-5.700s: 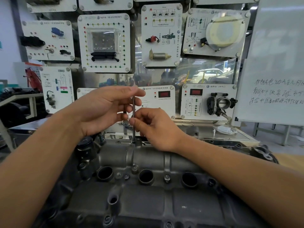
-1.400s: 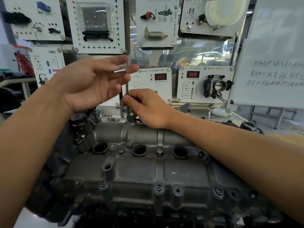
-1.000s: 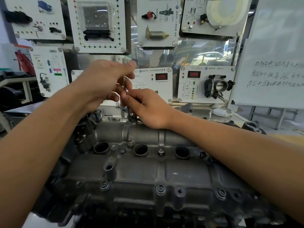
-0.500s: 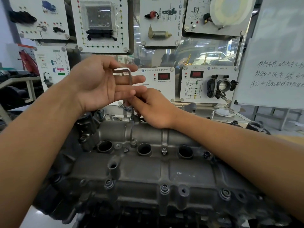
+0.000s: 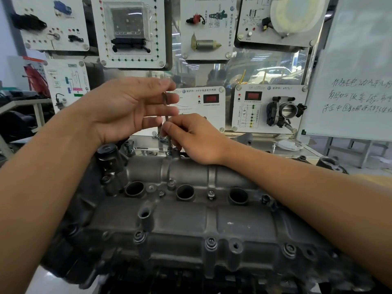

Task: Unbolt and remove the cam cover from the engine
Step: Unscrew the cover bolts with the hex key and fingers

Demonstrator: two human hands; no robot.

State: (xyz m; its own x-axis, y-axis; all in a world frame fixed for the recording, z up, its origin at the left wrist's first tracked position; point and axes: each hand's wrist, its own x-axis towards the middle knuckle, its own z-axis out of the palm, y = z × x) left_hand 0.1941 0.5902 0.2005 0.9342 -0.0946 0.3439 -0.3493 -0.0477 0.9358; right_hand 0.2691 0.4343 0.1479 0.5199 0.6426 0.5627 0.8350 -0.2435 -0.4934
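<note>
2 hands at 1 hex key (image 5: pixel 169 142), upright in a bolt (image 5: pixel 170 152) on the far edge of the cam cover (image 5: pixel 191 219). Left hand (image 5: pixel 127 107): fingers straight, not clasped, touching the key's bent top. Right hand (image 5: pixel 195 139): pinching the shaft low down, just above the bolt. Cam cover: seated on the engine, several near-edge bolts (image 5: pixel 211 242) in place. Step judged: spinning out a far-edge bolt. Next, likely: lift bolt clear, seat key squarely in another head.
</note>
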